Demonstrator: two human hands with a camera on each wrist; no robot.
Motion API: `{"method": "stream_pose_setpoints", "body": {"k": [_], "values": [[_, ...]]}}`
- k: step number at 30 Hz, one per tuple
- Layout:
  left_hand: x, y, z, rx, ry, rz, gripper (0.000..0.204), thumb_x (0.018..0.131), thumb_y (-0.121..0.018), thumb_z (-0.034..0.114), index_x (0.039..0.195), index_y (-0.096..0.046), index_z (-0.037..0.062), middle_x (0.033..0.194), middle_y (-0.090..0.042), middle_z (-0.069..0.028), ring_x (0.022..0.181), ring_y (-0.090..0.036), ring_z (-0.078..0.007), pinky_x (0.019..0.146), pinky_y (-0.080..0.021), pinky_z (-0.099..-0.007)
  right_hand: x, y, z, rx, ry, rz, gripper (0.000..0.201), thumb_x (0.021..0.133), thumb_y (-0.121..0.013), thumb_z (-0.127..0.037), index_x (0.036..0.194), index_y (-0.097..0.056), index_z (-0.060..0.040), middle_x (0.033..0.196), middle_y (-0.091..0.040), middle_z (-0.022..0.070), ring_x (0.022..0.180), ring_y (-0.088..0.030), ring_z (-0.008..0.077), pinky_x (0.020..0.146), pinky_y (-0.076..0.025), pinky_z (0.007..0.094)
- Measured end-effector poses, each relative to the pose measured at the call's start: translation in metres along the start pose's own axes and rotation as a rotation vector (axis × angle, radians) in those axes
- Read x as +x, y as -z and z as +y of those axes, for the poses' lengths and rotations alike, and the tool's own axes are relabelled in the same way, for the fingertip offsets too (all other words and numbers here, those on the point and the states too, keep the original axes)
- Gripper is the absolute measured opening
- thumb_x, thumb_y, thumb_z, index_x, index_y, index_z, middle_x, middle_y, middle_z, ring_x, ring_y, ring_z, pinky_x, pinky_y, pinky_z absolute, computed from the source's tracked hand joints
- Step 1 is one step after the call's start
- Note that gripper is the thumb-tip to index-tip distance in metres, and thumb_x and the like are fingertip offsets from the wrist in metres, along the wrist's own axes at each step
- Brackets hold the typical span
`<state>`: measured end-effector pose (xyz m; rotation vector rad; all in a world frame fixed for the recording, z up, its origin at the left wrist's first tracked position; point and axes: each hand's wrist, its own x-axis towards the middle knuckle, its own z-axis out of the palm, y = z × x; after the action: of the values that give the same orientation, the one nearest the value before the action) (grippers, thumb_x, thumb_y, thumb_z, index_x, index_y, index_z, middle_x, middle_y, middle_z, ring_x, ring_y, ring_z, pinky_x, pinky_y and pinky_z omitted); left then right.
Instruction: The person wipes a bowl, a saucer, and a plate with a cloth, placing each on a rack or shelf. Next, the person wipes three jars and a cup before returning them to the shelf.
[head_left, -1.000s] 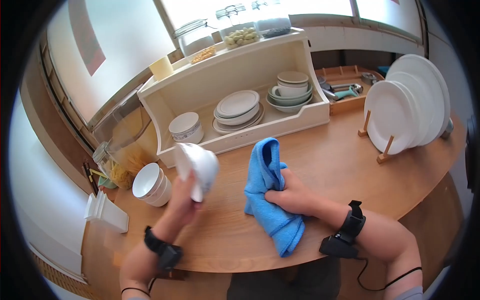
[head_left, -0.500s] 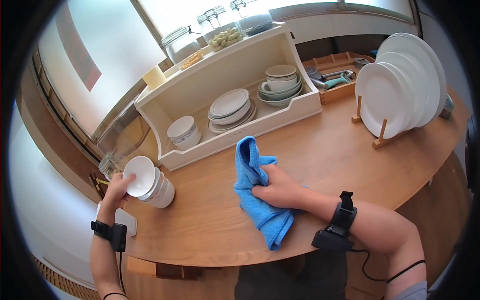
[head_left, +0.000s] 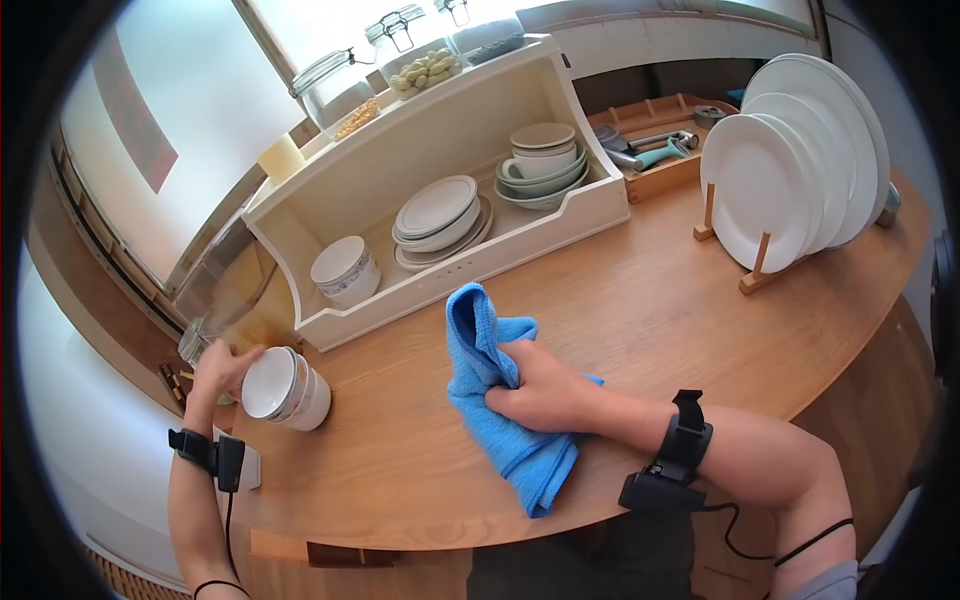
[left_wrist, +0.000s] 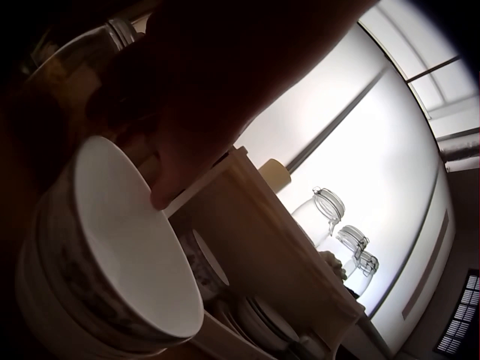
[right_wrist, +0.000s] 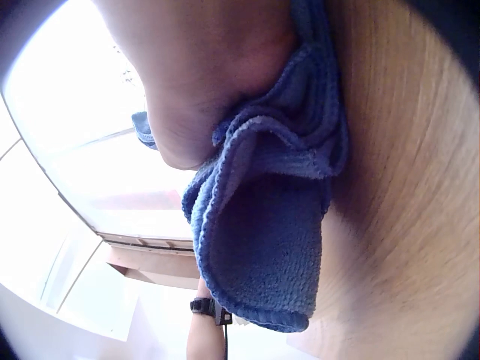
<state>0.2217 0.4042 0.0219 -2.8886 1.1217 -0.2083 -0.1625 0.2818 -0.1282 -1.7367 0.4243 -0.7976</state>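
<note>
Blue cloth point(head_left: 515, 440) is bunched in the right hand point(head_left: 545, 388), fingers curled round it, over the bench point(head_left: 370, 480). At nine o'clock, the left hand point(head_left: 222, 368) has its thumb at the rim of the nested bowls point(head_left: 268, 385); whether it pinches cannot be told. Light, level contact should keep them steady. Beyond, near eleven o'clock, stands the dish shelf point(head_left: 377, 318).

Cream shelf point(head_left: 405, 160), glass jars point(head_left: 416, 62), perhaps dried pasta point(head_left: 268, 332)

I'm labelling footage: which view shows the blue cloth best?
The head view: nearly the whole cloth shows, gripped by the right hand. The right wrist view shows folds closer, cropped at top; the left wrist view, none.
</note>
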Motion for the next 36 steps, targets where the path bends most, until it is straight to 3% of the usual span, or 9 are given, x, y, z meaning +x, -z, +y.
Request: {"method": "stream_pose_setpoints", "body": {"k": [4, 8, 10, 13, 17, 21, 29, 31, 36], "values": [[0.027, -0.001, 0.044, 0.146, -0.238, 0.532, 0.048, 0.078, -0.064, 0.049, 0.072, -0.06, 0.0019, 0.079, -0.065, -0.0214, 0.081, -0.064, -0.0352, 0.069, -0.049, -0.0448, 0.0, -0.002, -0.001, -0.016, 0.031, -0.003, 0.023, 0.074, -0.057, -0.009, 0.091, -0.059, 0.0045, 0.08, -0.064, 0.0205, 0.077, -0.062, 0.0299, 0.07, -0.048, 0.0383], [0.061, -0.012, 0.093, 0.097, -0.369, 0.552, 0.043, 0.082, -0.061, 0.042, 0.078, -0.061, -0.0002, 0.078, -0.065, -0.0198, 0.072, -0.066, -0.0331, 0.063, -0.051, -0.0428, 0.0, -0.002, 0.001, -0.026, 0.028, 0.009, 0.023, 0.074, -0.057, -0.009, 0.094, -0.059, 0.0039, 0.081, -0.064, 0.0183, 0.076, -0.062, 0.0255, 0.07, -0.048, 0.0368], [0.074, -0.013, 0.126, -0.17, -0.166, 0.246, 0.038, 0.083, -0.06, 0.034, 0.087, -0.062, -0.0034, 0.081, -0.066, -0.019, 0.063, -0.067, -0.0304, 0.056, -0.053, -0.0395, 0.001, -0.002, 0.003, 0.012, 0.027, 0.013, 0.024, 0.073, -0.057, -0.01, 0.092, -0.059, 0.0043, 0.082, -0.064, 0.0219, 0.08, -0.061, 0.0329, 0.073, -0.048, 0.0395], [0.099, -0.026, 0.134, -0.113, -0.109, 0.099, 0.039, 0.081, -0.06, 0.03, 0.095, -0.063, -0.0058, 0.086, -0.066, -0.0208, 0.056, -0.066, -0.0277, 0.051, -0.054, -0.0357, 0.001, 0.001, 0.002, 0.075, 0.021, 0.027, 0.024, 0.072, -0.056, -0.012, 0.09, -0.059, 0.0043, 0.084, -0.062, 0.0259, 0.086, -0.06, 0.0406, 0.077, -0.047, 0.0427], [0.113, -0.042, 0.143, 0.103, -0.033, 0.019, 0.034, 0.079, -0.059, 0.021, 0.1, -0.065, -0.005, 0.096, -0.066, -0.0239, 0.075, -0.068, -0.0328, 0.066, -0.054, -0.039, 0.002, -0.001, 0.006, 0.061, 0.046, 0.024, 0.019, 0.072, -0.055, -0.01, 0.084, -0.058, 0.0045, 0.082, -0.061, 0.0268, 0.083, -0.059, 0.0419, 0.075, -0.047, 0.0428], [0.153, -0.073, 0.118, 0.057, -0.076, 0.337, 0.025, 0.079, -0.055, 0.012, 0.096, -0.064, -0.0037, 0.099, -0.064, -0.0252, 0.098, -0.062, -0.0365, 0.081, -0.05, -0.0446, 0.002, 0.003, 0.002, 0.078, 0.018, 0.005, 0.02, 0.072, -0.054, -0.01, 0.084, -0.057, 0.0059, 0.08, -0.061, 0.027, 0.082, -0.059, 0.0419, 0.073, -0.047, 0.0426], [0.126, -0.04, 0.145, -0.131, -0.112, 0.394, 0.017, 0.083, -0.047, 0.002, 0.095, -0.057, -0.0049, 0.084, -0.065, -0.024, 0.079, -0.065, -0.0405, 0.072, -0.052, -0.0461, 0.007, -0.002, 0.015, 0.151, 0.055, 0.065, 0.024, 0.071, -0.054, -0.01, 0.087, -0.059, 0.0064, 0.082, -0.062, 0.0268, 0.082, -0.06, 0.0409, 0.075, -0.048, 0.0426], [0.118, -0.033, 0.145, -0.043, -0.388, 0.797, 0.013, 0.089, -0.045, 0.005, 0.09, -0.054, -0.0044, 0.082, -0.064, -0.0237, 0.08, -0.064, -0.0402, 0.069, -0.05, -0.0475, 0.008, 0.004, 0.009, 0.135, 0.018, 0.064, 0.025, 0.071, -0.054, -0.01, 0.089, -0.059, 0.0062, 0.082, -0.063, 0.0265, 0.083, -0.061, 0.0397, 0.075, -0.048, 0.0421], [0.035, -0.01, 0.165, -0.49, -0.615, 0.741, 0.017, 0.094, -0.046, 0.013, 0.091, -0.053, -0.0019, 0.081, -0.063, -0.0197, 0.076, -0.062, -0.0317, 0.066, -0.047, -0.0399, 0.014, 0.016, 0.009, 0.149, -0.052, 0.203, 0.024, 0.073, -0.054, -0.01, 0.09, -0.059, 0.0049, 0.081, -0.064, 0.0214, 0.079, -0.064, 0.0298, 0.073, -0.048, 0.0377]]}}
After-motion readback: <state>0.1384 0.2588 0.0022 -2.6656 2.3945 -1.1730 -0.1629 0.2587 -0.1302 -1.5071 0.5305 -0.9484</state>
